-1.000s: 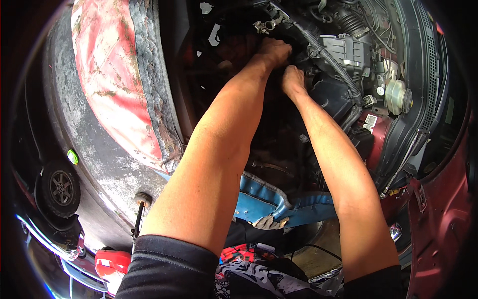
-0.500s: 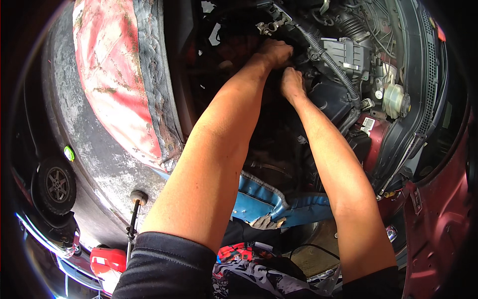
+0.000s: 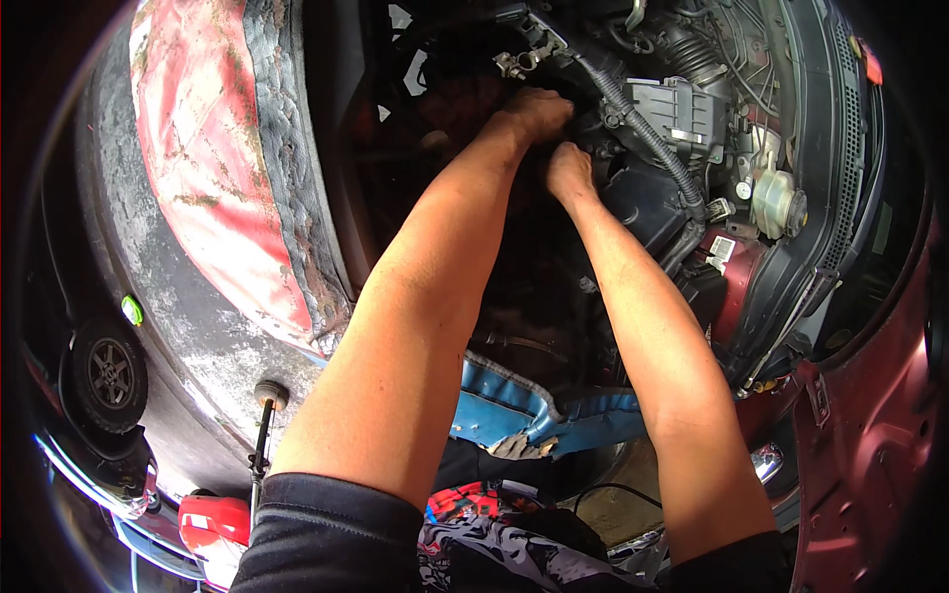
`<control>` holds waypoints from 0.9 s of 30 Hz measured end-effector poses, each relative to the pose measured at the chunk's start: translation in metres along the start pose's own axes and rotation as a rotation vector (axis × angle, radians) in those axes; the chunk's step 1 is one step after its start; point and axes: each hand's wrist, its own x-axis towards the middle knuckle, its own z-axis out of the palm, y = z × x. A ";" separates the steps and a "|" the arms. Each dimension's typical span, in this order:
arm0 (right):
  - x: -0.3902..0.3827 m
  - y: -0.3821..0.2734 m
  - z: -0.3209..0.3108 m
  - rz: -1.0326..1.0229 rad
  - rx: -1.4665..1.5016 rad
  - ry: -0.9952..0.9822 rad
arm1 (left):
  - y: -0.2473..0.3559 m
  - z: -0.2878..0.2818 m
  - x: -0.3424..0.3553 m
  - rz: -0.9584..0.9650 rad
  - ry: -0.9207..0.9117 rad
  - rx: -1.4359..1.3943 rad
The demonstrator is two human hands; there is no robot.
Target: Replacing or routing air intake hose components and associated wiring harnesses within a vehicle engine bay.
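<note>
Both of my arms reach into a car's engine bay, with the fists close together over a dark gap. My left hand (image 3: 537, 114) is the farther one, its fingers curled closed. Just below and to the right of it, my right hand (image 3: 570, 173) is closed too. Shadow and the backs of my hands hide what they grip. Above my left hand sits a metal cable clamp (image 3: 522, 65). A ribbed black cable conduit (image 3: 647, 133) runs down to the right from it. Right of my right hand lies a black plastic housing (image 3: 638, 203).
A grey-black air filter box (image 3: 680, 114) and a pale fluid reservoir (image 3: 776, 205) stand to the right. Red padded cloth (image 3: 203, 158) lies at left, a blue cover (image 3: 499, 400) over the near edge. A parked car's wheel (image 3: 111, 373) shows far left.
The whole view has shifted slightly, so the engine parts and arms appear a little farther left. Both fists stay closed at about the same place in the engine bay.
</note>
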 end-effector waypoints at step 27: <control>-0.004 -0.007 0.006 0.038 -0.011 0.051 | -0.001 -0.002 0.003 0.003 -0.012 0.027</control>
